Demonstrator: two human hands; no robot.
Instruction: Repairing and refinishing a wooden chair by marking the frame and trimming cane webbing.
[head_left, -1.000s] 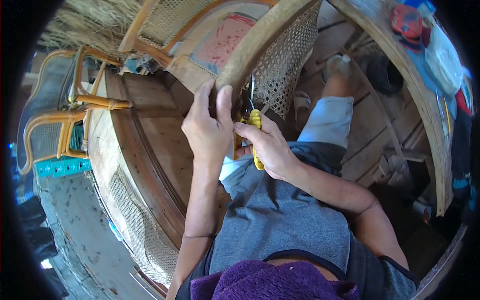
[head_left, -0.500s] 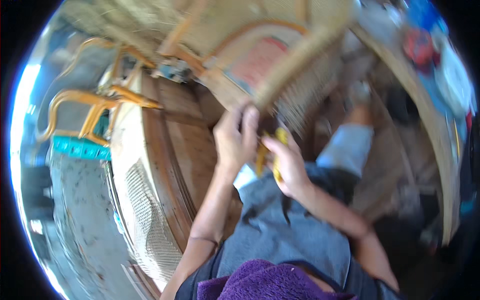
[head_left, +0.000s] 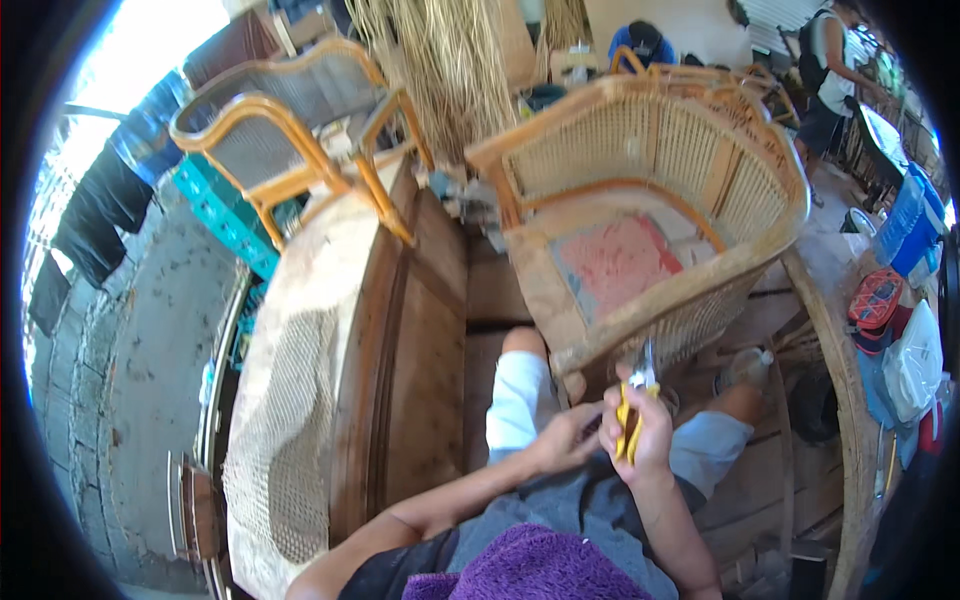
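"Beside that pale wooden, cane-sided armchair (head_left: 690, 290), what's the right hand (head_left: 652, 440) holding?"

"Yellow-handled metal snips (head_left: 622, 411), probably for trimming cane (head_left: 700, 326). The next cut would need steadying. The left hand (head_left: 563, 441) curls nearby, contents unclear."

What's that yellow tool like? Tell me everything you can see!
The yellow tool has two yellow, plastic-looking handles, slightly apart, and a shiny, metal-looking head. It points forward, towards the cane chair; I can't tell whether they touch. The right grip holds its handles. The head's too blurred for detail.
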